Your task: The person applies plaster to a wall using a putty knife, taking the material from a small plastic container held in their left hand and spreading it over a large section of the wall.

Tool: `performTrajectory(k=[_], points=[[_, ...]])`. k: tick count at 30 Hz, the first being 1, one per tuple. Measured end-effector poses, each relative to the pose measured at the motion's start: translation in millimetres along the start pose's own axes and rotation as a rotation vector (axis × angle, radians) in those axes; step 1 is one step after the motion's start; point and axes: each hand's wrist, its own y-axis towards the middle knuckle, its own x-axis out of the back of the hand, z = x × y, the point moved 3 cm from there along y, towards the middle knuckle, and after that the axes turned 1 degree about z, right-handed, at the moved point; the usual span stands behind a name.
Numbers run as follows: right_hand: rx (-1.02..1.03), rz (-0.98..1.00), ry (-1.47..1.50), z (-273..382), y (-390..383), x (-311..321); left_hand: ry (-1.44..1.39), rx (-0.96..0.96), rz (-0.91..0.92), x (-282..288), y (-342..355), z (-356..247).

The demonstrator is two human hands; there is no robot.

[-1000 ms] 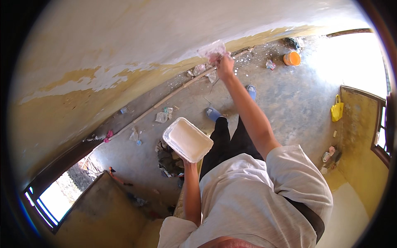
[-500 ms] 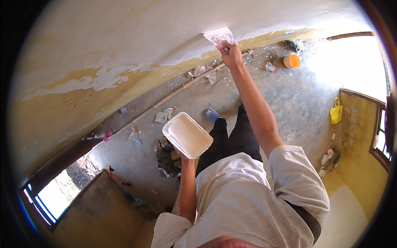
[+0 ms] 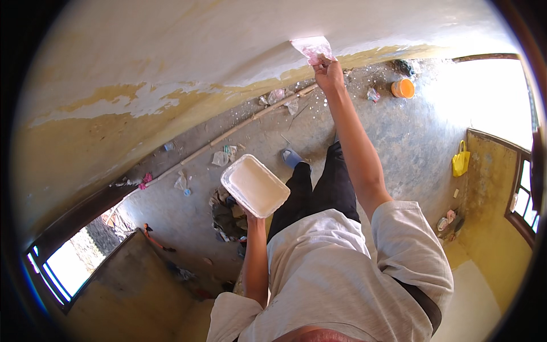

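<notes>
right hand raised, scraper seemingly wallward

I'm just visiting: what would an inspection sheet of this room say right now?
Surface: wall, white coat above, yellow patches below.
Job's things: scraper flat against the wall; white tray held level.
Clutter: rubbish pile, paper scraps, orange tub, yellow bag on the floor.
Grips: right hand shut on the scraper; left hand under the tray.
Cables: nothing seen.
Surroundings: long pole along the wall foot; windows at both sides.
</notes>
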Motion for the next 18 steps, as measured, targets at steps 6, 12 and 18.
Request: performTrajectory(k=[6, 12, 18], points=[[0.148, -0.001, 0.124, 35, -12, 34, -0.004, -0.011, -0.003, 0, -1, 1], [0.204, 0.047, -0.288, 11, -14, 37, -0.007, 0.002, 0.001, -2, -1, 9], [0.311, 0.012, -0.176, -17, -29, -12, 0.012, 0.004, -0.003, -2, -4, 5]])
